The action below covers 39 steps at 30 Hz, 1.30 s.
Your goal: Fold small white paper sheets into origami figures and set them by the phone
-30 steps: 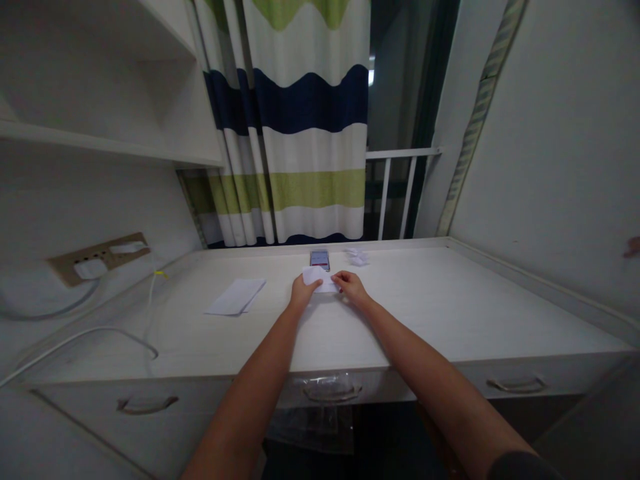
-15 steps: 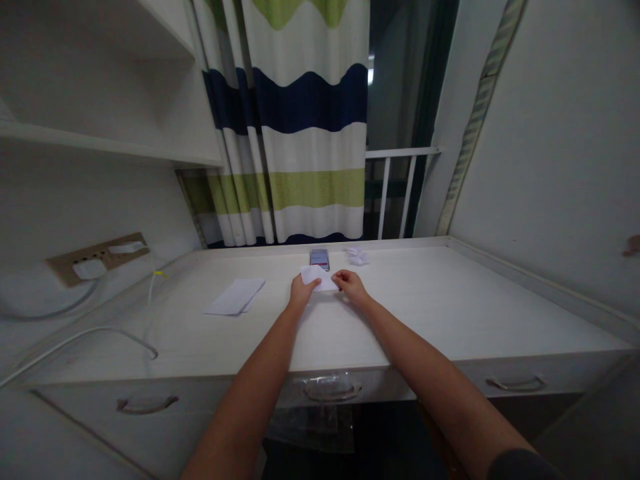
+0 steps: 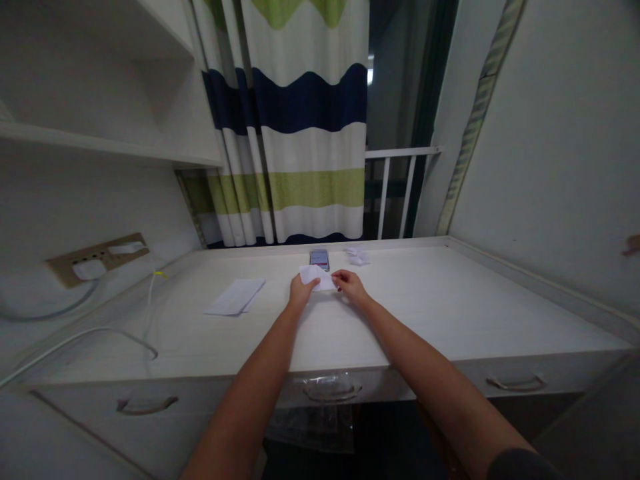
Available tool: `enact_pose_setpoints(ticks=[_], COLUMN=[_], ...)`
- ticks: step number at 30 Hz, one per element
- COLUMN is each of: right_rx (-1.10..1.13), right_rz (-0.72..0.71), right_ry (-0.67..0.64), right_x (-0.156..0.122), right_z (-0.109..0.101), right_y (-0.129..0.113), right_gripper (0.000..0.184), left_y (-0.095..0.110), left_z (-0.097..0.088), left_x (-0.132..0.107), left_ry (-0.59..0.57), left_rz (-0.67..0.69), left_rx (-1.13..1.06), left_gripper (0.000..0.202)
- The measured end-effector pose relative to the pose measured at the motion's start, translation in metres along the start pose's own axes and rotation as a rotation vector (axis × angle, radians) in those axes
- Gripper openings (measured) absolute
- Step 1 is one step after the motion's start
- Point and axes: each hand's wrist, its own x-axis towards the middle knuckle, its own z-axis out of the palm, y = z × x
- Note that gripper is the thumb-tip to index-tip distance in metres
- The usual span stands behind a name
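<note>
Between my two hands is a small folded sheet of white paper (image 3: 324,281), held just above the desk. My left hand (image 3: 301,291) grips its left side, thumb on top and fingers underneath. At the paper's right edge, the fingers of my right hand (image 3: 349,285) are pinched on it. Right behind the paper lies a smartphone (image 3: 319,257) with its screen lit, its lower end partly covered. Folded white paper pieces (image 3: 357,256) rest to the right of the phone. To the left lies a small stack of white paper sheets (image 3: 236,297).
The white desk (image 3: 440,300) has a raised back edge and drawers with metal handles (image 3: 147,405). A white cable (image 3: 95,331) runs over its left side from near a wall socket (image 3: 99,259). Clear plastic (image 3: 327,387) hangs at the middle drawer. A striped curtain (image 3: 315,153) hangs behind.
Almost nothing differs. The fingers of my right hand have shifted very slightly at the paper's right edge, while my left hand keeps its hold.
</note>
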Motion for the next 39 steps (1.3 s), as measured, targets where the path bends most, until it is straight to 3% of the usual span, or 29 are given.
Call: enact_pose_setpoints(ticks=[11,21,29,34,39], right_rx=[-0.027,0.044,0.000,0.009,0.020], right_rz=[0.007,0.053,0.043,0.073,0.071], right_ry=[-0.015,0.006,0.041,0.043,0.045], right_x=[0.003,0.001,0.001,0.001,0.000], right_z=[-0.002,0.002,-0.001,-0.001,-0.001], right_y=[0.002,0.001,0.000,-0.001,-0.002], right_gripper=[0.015,0.023,0.022,0.022,0.019], left_y=[0.000,0.001,-0.003,-0.005,-0.003], left_z=[0.000,0.005,0.008,0.007,0.007], left_x=[0.001,-0.008,-0.010,-0.007,-0.006], left_ry=[-0.030,-0.344,-0.368,-0.367,-0.385], left_rz=[-0.015,0.002,0.018,0.152,0.172], left_rx=[-0.005,0.010,-0.056,-0.119,-0.145], left_gripper=[0.035,0.035,0.047,0.036,0.034])
